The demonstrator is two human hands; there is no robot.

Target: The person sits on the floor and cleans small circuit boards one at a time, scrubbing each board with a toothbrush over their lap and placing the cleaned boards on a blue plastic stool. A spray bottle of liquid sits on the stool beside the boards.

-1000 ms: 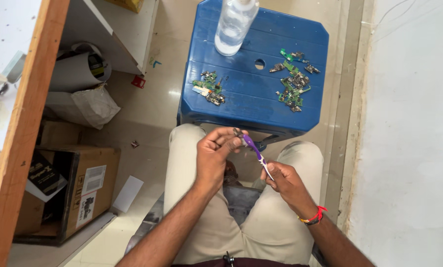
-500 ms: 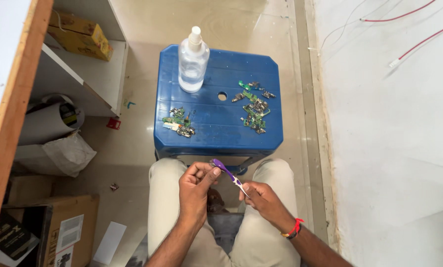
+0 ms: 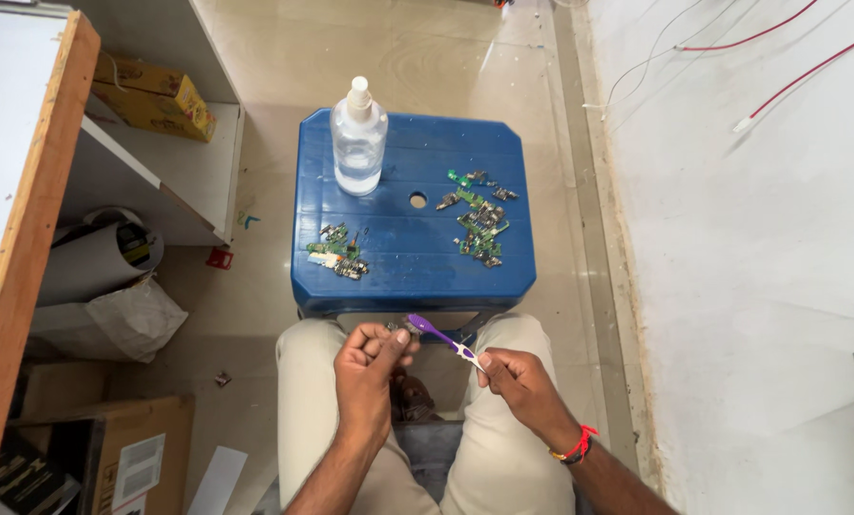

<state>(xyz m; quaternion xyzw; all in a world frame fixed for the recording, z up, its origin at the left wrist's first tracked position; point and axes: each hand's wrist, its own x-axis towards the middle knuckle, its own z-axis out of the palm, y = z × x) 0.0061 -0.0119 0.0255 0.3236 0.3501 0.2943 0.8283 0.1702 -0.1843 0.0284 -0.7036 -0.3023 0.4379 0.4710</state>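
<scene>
My left hand pinches a small circuit board piece above my knees. My right hand holds a purple and white toothbrush by its handle, and the brush head touches the small piece. Ahead of me stands a blue plastic stool. On it are a clear spray bottle upright at the back left, a small pile of green circuit board pieces at the front left, and a larger scattered pile on the right.
A wooden-edged shelf unit stands at the left with yellow boxes, a paper roll and a white bag. A cardboard box sits at the lower left. A white wall with red wires runs along the right.
The view has tilted up and away, so the stool and bottle sit lower in frame. Both hands stay together at my knees, brush still against the small piece.
</scene>
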